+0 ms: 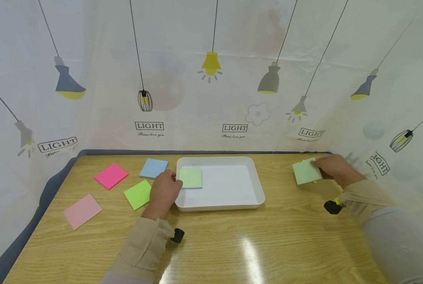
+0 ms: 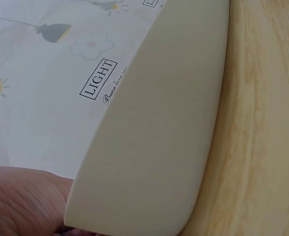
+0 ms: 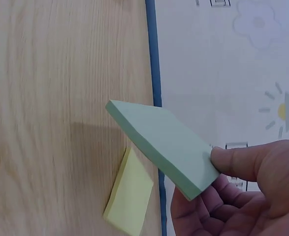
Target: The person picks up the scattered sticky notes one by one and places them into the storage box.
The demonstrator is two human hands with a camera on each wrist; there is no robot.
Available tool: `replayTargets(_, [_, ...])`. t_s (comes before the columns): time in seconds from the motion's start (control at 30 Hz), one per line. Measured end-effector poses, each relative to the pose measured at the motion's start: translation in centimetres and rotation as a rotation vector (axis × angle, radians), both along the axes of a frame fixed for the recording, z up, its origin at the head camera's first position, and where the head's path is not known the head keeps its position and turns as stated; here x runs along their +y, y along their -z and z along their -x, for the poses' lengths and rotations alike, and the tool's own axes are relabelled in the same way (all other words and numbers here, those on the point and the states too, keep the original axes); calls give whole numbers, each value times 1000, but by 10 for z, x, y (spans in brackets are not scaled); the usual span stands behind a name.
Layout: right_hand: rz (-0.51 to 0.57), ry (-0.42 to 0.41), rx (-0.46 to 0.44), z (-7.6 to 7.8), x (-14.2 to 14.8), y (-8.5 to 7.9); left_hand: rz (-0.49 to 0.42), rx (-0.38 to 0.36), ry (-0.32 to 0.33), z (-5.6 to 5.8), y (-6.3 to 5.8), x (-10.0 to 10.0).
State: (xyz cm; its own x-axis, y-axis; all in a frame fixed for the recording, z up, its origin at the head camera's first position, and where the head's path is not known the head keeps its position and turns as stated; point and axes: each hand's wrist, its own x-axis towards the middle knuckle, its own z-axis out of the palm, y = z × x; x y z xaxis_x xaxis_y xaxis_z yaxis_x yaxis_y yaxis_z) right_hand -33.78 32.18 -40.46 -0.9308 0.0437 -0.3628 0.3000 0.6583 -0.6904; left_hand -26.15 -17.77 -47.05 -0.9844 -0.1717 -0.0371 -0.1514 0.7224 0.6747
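My right hand (image 1: pixel 333 167) pinches a pale green sticky note pad (image 1: pixel 306 172) between thumb and fingers, tilted and raised off the table. Below that pad lies a pale yellow pad (image 3: pixel 129 194), mostly hidden in the head view. At the left end of the white tray (image 1: pixel 230 189), my left hand (image 1: pixel 164 192) grips the rim, thumb on the inner side. Inside the tray's left part is a light green pad (image 1: pixel 191 178), with a bluish edge showing beneath it. In the left wrist view the tray's outer wall (image 2: pixel 149 118) covers most of the fingers.
Left of the tray lie a blue pad (image 1: pixel 153 168), a lime green pad (image 1: pixel 138 195), a hot pink pad (image 1: pixel 111 176) and a light pink pad (image 1: pixel 82 212). The wooden table (image 1: pixel 211 244) ends at a printed curtain (image 1: pixel 190 130) at the back and sides.
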Motion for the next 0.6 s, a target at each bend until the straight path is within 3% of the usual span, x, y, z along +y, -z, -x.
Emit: replayTargets(0.6, [78, -96, 37, 8, -92, -11, -12, -1, 7, 0, 1, 0])
